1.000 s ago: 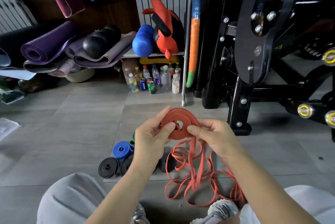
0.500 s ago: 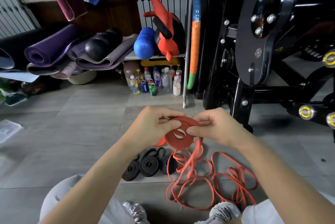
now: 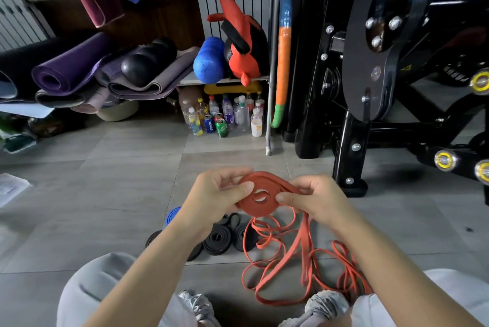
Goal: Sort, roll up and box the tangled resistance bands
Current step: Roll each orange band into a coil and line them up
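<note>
Left hand (image 3: 214, 194) and right hand (image 3: 315, 199) pinch a half-wound orange band (image 3: 254, 210) above the black rolls (image 3: 217, 240); steady tension should keep it tight.

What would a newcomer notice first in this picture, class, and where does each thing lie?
The half-rolled orange band, gripped by the left hand and right hand at centre, draws the eye first. Loose orange loops lie tangled on the floor below it, beside finished black rolls. A large black gym machine fills the right side.
</note>
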### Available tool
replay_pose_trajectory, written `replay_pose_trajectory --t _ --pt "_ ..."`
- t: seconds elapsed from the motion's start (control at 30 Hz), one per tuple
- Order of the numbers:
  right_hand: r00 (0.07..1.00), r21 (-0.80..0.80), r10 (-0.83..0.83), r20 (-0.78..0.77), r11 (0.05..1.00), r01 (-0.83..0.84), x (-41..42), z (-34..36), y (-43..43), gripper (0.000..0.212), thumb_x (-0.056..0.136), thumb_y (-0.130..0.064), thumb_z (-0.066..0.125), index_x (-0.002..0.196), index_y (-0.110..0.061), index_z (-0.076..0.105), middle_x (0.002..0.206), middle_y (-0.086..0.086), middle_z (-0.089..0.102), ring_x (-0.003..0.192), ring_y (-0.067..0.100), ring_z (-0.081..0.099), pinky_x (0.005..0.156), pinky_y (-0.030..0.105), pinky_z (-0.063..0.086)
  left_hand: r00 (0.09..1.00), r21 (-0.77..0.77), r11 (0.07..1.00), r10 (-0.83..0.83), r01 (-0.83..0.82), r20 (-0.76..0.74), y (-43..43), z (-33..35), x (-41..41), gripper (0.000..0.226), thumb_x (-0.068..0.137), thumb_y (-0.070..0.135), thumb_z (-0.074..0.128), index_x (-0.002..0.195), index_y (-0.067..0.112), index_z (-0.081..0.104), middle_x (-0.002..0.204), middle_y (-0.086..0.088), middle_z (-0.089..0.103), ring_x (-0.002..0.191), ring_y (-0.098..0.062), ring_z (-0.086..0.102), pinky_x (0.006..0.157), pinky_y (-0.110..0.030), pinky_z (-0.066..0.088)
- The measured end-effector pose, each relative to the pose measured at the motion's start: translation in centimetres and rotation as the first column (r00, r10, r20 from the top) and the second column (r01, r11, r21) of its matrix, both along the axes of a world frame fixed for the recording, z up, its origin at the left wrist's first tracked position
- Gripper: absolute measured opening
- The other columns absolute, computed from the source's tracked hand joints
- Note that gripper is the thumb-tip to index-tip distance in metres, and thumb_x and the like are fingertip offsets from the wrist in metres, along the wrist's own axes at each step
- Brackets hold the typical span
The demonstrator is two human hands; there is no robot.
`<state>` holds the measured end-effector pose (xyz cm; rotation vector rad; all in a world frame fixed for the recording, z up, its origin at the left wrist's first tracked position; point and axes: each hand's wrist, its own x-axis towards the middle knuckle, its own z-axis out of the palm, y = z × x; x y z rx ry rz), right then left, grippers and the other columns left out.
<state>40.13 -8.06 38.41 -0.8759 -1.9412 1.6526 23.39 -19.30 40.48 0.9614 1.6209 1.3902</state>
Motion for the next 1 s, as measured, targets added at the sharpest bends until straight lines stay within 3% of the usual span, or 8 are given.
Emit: replay_pose_trajectory --t 0.13,0.23,0.3,0.47,0.6,0.7,0.83,1.0 --pt "0.994 0.062 0.066 0.084 0.996 -0.071 0.0 0.8 0.4 0.011 0.073 -0.015 0.079 0.071 -0.023 0.071 0.048 -0.013 0.06 0.042 -0.004 0.048 0.043 0.006 0.033 0.99 -0.119 0.99 -0.09 0.077 -0.105 0.1 0.4 -0.5 0.01 0.085 0.005 0.065 0.091 0.012 0.068 0.088 -0.01 0.074 0.08 -0.023 0.072 0.076 -0.04 0.059" --pt "0.986 0.11 0.113 0.125 0.986 -0.127 -0.4 1.6 0.8 0.011 0.071 -0.022 0.08 0.067 -0.027 0.073 0.06 0.003 0.068 0.051 0.001 0.052 0.049 0.013 0.039 0.972 -0.151 0.978 -0.166 0.141 -0.165 0.4 0.8 -0.6 0.005 0.084 0.01 0.068 0.088 0.013 0.068 0.083 -0.01 0.074 0.081 -0.028 0.072 0.082 -0.045 0.057" --pt "0.987 0.097 0.127 0.094 0.986 -0.136 -0.5 2.1 1.1 0.01 0.065 -0.029 0.082 0.069 -0.024 0.073 0.071 0.016 0.07 0.06 0.01 0.058 0.058 0.023 0.047 0.981 -0.12 0.983 -0.152 0.137 -0.124 0.6 1.2 -0.7 0.009 0.083 0.01 0.068 0.091 0.013 0.069 0.084 -0.013 0.074 0.083 -0.033 0.071 0.082 -0.048 0.055" --pt "0.993 0.005 0.12 -0.011 0.993 -0.12 -0.3 1.9 1.4 0.023 0.05 -0.036 0.079 0.07 -0.025 0.074 0.075 0.003 0.074 0.068 0.01 0.068 0.067 0.023 0.056 0.998 0.02 0.999 -0.047 0.046 0.043 0.9 1.7 -0.4 0.024 0.067 0.02 0.069 0.089 0.012 0.072 0.084 -0.013 0.074 0.077 -0.025 0.072 0.069 -0.035 0.06" --pt "0.994 -0.034 0.064 -0.092 0.997 -0.067 -0.5 1.1 0.8 0.017 0.059 -0.03 0.076 0.075 -0.025 0.075 0.075 0.004 0.074 0.071 0.01 0.07 0.064 0.017 0.052 0.99 0.057 0.998 0.006 -0.014 0.143 1.1 1.4 0.1 0.036 0.068 0.018 0.067 0.1 0.002 0.069 0.095 -0.021 0.071 0.091 -0.035 0.068 0.084 -0.047 0.055" --pt "0.991 -0.044 0.036 -0.125 0.998 -0.042 -0.5 0.9 0.5 0.012 0.069 -0.017 0.075 0.077 -0.026 0.075 0.077 0.009 0.074 0.072 0.012 0.07 0.068 0.017 0.053 0.994 0.014 1.0 -0.025 0.024 0.111 0.9 1.6 0.1 0.044 0.067 0.022 0.068 0.104 -0.001 0.067 0.099 -0.023 0.07 0.099 -0.041 0.065 0.092 -0.052 0.05" --pt "0.995 0.043 0.099 -0.014 0.994 -0.099 -0.4 1.2 0.8 0.012 0.077 -0.008 0.073 0.082 -0.018 0.073 0.074 0.005 0.074 0.072 0.009 0.069 0.071 0.017 0.053 0.995 -0.009 0.998 -0.056 0.056 -0.079 1.2 2.0 -0.9 0.014 0.075 0.019 0.073 0.088 0.025 0.072 0.082 -0.002 0.075 0.077 -0.015 0.071 0.069 -0.026 0.057" --pt "0.996 0.103 0.094 0.007 0.99 -0.095 -0.6 1.8 0.9 0.019 0.076 -0.007 0.075 0.082 -0.024 0.071 0.075 -0.008 0.074 0.074 0.005 0.07 0.072 0.015 0.053 0.993 -0.024 0.999 -0.029 0.027 -0.115 1.3 1.7 -1.2 0.013 0.079 0.01 0.071 0.081 0.023 0.071 0.075 -0.001 0.074 0.067 -0.011 0.07 0.063 -0.024 0.056"
